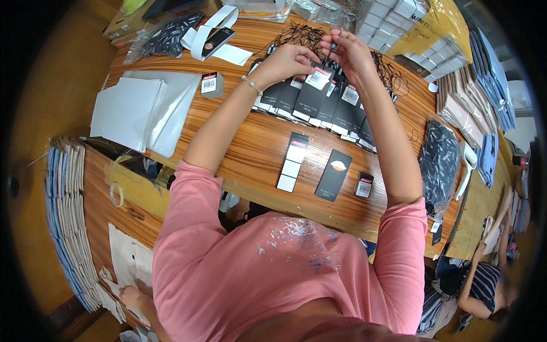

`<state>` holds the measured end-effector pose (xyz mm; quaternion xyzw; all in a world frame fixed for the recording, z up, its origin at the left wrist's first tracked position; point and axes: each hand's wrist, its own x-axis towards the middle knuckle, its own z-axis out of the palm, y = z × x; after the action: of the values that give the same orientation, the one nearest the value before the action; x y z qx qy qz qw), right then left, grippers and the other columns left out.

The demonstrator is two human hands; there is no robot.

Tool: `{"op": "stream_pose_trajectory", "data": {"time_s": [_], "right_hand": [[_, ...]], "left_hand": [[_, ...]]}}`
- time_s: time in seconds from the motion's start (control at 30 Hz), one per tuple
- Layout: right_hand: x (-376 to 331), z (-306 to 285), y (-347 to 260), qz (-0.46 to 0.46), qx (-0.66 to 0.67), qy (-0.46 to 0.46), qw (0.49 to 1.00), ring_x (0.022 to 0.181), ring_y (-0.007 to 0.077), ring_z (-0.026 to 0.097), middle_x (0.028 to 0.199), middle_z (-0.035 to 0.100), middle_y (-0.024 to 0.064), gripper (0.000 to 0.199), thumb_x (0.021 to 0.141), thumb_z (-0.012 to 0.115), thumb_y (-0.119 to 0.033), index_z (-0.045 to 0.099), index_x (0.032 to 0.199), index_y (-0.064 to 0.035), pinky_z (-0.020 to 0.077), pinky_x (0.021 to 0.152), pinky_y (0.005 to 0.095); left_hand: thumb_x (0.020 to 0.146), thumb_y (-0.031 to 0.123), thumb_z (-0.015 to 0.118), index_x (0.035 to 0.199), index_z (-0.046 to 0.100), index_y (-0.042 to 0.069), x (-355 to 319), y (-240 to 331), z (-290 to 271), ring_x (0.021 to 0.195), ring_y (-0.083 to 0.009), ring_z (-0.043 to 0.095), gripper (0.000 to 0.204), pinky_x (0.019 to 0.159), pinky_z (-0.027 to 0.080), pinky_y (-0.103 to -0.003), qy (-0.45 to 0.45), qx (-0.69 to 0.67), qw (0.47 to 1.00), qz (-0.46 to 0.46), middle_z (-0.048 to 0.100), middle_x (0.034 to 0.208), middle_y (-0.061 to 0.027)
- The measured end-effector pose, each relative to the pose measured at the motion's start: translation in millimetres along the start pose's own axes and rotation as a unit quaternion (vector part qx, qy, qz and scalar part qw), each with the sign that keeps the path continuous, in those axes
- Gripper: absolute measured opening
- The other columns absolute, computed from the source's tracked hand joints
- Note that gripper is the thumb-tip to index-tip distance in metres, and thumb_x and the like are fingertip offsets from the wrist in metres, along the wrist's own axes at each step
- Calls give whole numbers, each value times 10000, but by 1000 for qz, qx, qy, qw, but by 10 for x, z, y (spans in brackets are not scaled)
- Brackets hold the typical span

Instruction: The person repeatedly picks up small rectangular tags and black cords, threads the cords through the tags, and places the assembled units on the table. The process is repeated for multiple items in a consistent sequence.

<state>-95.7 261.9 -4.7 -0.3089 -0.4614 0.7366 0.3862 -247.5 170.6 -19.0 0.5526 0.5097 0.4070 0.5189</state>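
Observation:
Rows of black hang tags (279, 98) with white barcode stickers lie overlapped at the far middle of the table, and tangled black cords (299, 37) fan out behind them. My left hand (289, 61), wearing a bead bracelet, has its fingers closed at the top end of one hang tag (315, 88) that lies over the others. Just right of it, my right hand (350, 54) is raised, with thumb and forefinger pinching a thin black cord (329, 50) above that tag. Its other fingers are loosely curled.
Nearer me lie a tag strip (293, 162), a black tag (334, 175) and a small stack of stickered tags (363, 185). White sheets (128, 108) are at left. A bag of black cords (437, 165), a white tag gun (466, 168) and bagged clothes (464, 105) sit at right. Other people work nearby.

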Motion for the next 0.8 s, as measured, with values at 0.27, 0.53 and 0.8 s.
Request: {"op": "stream_pose_trajectory", "data": {"time_s": [0.27,0.53,0.8], "right_hand": [[114,-163,84,29,-55,-5,998,798,173,606,886,597,115,135,859,441,-39,506,966,11,519,682,262],[304,-258,163,48,-101,11,994,787,137,614,894,619,80,147,856,454,-92,521,974,-33,501,607,236],[650,-522,157,79,-191,42,977,914,175,588,983,607,97,202,864,468,-150,504,1026,-35,481,709,277]], "left_hand": [[708,141,660,902,626,25,37,-84,92,678,-162,553,229,636,447,-267,101,331,929,129,608,755,-79],[712,180,659,917,632,67,-40,-87,122,931,-252,499,236,829,386,-333,129,411,893,134,546,919,-96],[753,169,620,948,614,71,-468,137,248,918,-223,496,218,790,393,-324,167,378,899,144,562,913,-69]]}}
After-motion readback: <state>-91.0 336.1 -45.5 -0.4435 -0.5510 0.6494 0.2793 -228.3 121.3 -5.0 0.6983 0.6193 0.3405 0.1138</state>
